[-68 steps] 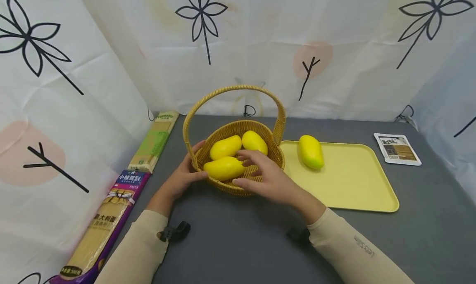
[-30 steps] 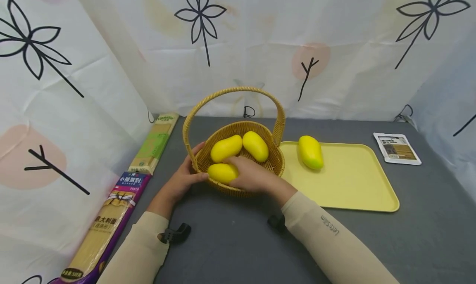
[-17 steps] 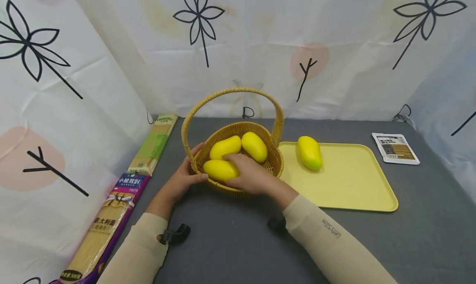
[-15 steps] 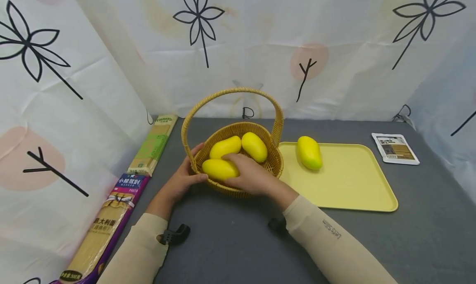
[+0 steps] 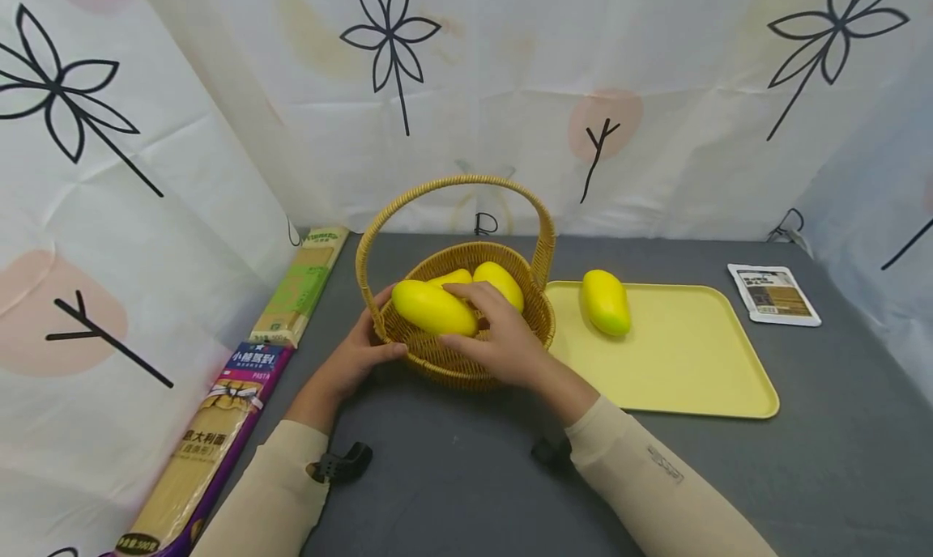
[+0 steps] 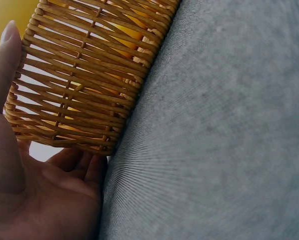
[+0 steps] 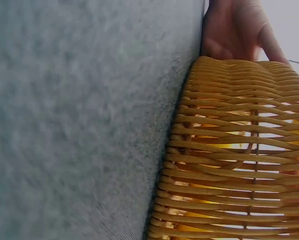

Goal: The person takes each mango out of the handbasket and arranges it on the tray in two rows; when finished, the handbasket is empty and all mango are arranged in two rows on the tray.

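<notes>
A yellow wicker basket (image 5: 539, 310) with a tall arched handle stands on the grey table. My left hand (image 5: 357, 359) grips its left side, thumb near the rim; in the left wrist view the other fingers lie behind the weave. Inside the basket, my right hand (image 5: 506, 338) holds a yellow mango (image 5: 430, 308) by its right end, fingers over it and thumb below. That mango is raised and partly covers a second mango (image 5: 455, 277). A third mango (image 5: 499, 282) lies at the back of the basket, partly behind the right hand's fingers.
Right of the basket, a pale yellow tray (image 5: 678, 379) carries a yellow-green mango (image 5: 607, 302). A small white packet (image 5: 774, 295) lies farther right. Along the left edge are a purple pasta pack (image 5: 211, 435) and a green noodle pack (image 5: 302, 286). Patterned curtains (image 5: 510, 95) close the back and sides.
My right hand reached into the basket and took hold of the front mango, which has risen and moved back over the one behind it. The left hand has stayed on the basket.
</notes>
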Available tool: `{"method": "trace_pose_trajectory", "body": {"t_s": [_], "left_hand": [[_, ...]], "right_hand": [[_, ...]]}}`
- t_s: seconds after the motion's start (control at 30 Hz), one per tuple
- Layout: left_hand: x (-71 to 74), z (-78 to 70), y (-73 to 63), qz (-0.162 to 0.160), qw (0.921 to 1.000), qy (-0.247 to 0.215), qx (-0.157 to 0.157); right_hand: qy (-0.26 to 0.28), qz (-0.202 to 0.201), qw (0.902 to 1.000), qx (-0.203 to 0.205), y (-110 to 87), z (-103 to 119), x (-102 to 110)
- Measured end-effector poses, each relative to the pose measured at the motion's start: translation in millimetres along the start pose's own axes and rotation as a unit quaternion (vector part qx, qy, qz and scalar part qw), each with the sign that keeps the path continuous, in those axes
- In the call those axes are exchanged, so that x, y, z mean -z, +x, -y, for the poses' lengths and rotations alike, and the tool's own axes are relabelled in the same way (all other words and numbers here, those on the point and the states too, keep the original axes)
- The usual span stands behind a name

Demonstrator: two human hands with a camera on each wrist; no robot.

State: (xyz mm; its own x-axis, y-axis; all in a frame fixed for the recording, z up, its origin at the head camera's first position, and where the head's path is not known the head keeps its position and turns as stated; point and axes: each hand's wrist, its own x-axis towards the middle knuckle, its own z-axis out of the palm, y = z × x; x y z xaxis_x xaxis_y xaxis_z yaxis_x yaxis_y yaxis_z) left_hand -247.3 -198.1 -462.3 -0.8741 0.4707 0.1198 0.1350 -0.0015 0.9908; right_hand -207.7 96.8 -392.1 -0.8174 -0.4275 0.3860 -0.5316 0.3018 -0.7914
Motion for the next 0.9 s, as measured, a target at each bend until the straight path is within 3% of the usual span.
{"method": "trace_pose_trajectory", "body": {"t_s": [0.5, 0.9], "left_hand": [[1.7, 0.4, -0.9, 0.002, 1.0000, 0.000, 0.003], [-0.4, -2.9, -1.1, 0.003, 1.0000, -0.004, 0.002]], "right_hand": [[0.077, -0.016, 0.9969, 0.002, -31.0, 9.9, 23.6], [0.081, -0.017, 0.9965, -0.001, -64.9, 5.3, 46.7]]}}
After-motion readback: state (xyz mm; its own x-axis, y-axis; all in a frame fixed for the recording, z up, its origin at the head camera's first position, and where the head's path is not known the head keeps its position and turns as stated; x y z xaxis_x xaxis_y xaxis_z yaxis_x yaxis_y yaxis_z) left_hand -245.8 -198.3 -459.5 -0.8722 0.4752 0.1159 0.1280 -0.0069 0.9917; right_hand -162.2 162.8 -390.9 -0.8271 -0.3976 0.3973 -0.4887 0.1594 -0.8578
